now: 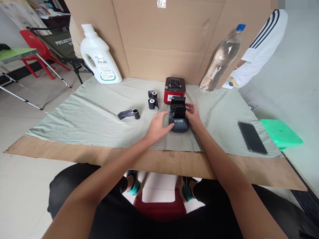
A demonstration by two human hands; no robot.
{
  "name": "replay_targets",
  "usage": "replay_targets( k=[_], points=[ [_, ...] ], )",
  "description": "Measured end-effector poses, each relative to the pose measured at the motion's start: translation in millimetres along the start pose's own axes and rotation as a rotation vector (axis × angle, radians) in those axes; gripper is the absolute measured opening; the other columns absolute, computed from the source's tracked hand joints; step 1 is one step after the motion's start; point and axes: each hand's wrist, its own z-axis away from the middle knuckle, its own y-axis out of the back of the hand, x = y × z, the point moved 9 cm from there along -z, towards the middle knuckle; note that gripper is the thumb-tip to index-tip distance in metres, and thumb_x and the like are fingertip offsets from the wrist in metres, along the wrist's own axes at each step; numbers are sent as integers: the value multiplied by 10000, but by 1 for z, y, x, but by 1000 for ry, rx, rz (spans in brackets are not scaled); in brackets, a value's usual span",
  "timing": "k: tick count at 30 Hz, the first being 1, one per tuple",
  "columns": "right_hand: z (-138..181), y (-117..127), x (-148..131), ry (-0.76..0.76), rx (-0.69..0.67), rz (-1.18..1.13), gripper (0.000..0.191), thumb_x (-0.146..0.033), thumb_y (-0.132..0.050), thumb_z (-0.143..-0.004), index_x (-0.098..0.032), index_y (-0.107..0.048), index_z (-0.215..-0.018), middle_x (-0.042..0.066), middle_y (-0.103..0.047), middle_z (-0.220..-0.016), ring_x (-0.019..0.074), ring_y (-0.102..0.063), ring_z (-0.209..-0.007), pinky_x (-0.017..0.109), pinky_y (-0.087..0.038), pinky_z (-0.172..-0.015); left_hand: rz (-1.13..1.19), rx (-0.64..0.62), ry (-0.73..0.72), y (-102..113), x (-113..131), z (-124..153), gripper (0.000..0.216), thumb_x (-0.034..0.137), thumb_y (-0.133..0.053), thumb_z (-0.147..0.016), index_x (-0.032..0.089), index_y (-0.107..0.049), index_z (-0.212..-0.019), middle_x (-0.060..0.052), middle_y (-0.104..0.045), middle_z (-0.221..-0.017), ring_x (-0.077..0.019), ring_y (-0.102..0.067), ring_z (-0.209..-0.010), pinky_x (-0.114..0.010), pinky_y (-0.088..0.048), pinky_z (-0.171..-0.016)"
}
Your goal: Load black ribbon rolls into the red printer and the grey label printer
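The left hand [158, 124] rests loosely open, fingers against the left side of a small dark grey label printer [178, 122] with its black lid raised. The right hand [193, 116] cups the printer's right side, fingers curled by the lid. Just beyond the hands stands a red box-shaped printer [174, 89]; two black rolls [152, 100] lie beyond the left hand.

Person, seated, head-camera view. Arms: bare from the picture's lower edge to the wrists, no sleeves, watch or rings visible. Left hand [157, 127] and right hand [193, 116]: bare, ungloved. Legs: black trousers [74, 192] covering both thighs. Feet: dark shoes [134, 186] with teal trim, partly hidden under the board edge.
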Motion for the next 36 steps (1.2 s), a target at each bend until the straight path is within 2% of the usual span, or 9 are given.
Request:
replay_targets(
  k=[2, 4, 8, 16, 21, 24, 28, 32, 36],
  points=[
    [1, 2, 1, -8, 18, -32, 537, -456, -799, -711, -260, -534, -1136, 95, -615, -1381, 225, -655, -1179, 383, -518, -1051, 20, 15, -27, -8, 1, -18, 508, 313, -767, -888, 216, -619, -1365, -87, -678, -1266, -272, -589, -1220, -445, -504, -1084],
    [2, 5, 2, -20, 32, -75, 514, -433, -749, -735, -263, -561, -1182, 76, -625, -1386, 219, -640, -1210, 363, -520, -1033, -7, 43, -121, -17, 8, -25, 274, 282, -712, -941, 218, -730, -1207, -75, -678, -1154, -244, -593, -1139, -410, -493, -1060],
    [4, 8, 4, -30, 40, -159, 471, -434, -668, -799, -301, -592, -1245, 30, -679, -1318, 226, -647, -1208, 353, -550, -938, -148, 64, -361, -29, 20, -12, 205, 187, -631, -969, 251, -804, -1058, -61, -645, -980, -212, -563, -960, -359, -482, -896],
    [5, 0, 4, -12, -74, -55, 389, -324, -669, -730, -283, -645, -1116, 29, -746, -1158, 273, -636, -1230, 491, -438, -1192, -205, 149, -470, -20, 29, -2, 261, 235, -577, -1016, 285, -823, -1090, -54, -643, -869, -197, -554, -852, -351, -425, -767],
    [3, 0, 9, -70, -146, -56, 518, -321, -714, -721, -296, -624, -1231, 36, -703, -1279, 284, -608, -1296, 521, -396, -1233, 14, 150, -331, -13, 25, -9, 327, 331, -534, -1058, 254, -729, -1308, -75, -720, -1069, -202, -616, -970, -361, -499, -918],
    [2, -2, 11, -90, -193, -99, 589, -321, -751, -710, -308, -617, -1283, 37, -656, -1380, 289, -583, -1336, 534, -396, -1237, 133, 99, -154, -16, 9, -14, 605, 335, -554, -1039, 267, -407, -1622, -81, -729, -1294, -211, -627, -1019, -366, -522, -967],
    [2, -1, 12, -127, -237, -115, 674, -343, -802, -687, -318, -610, -1332, 47, -605, -1454, 296, -527, -1416, 532, -352, -1274, 154, -22, -31, -29, -6, -16, 810, 217, -551, -985, 266, -180, -1703, -79, -672, -1463, -234, -640, -1071, -412, -520, -1031],
    [4, -1, 9, -144, -275, -104, 716, -362, -804, -699, -324, -596, -1384, 54, -566, -1500, 314, -536, -1416, 563, -360, -1268, 146, -5, 15, -30, -12, -15, 837, 204, -570, -956, 261, -193, -1702, -83, -592, -1560, -242, -646, -1084, -454, -525, -1070],
    [5, -5, 4, -132, -305, -123, 681, -332, -785, -725, -330, -607, -1383, 45, -581, -1476, 316, -543, -1411, 569, -357, -1276, 122, 6, 12, -28, -14, -14, 601, 247, -587, -978, 242, -502, -1574, -92, -587, -1563, -288, -600, -1324, -489, -461, -1191]
  ],
)
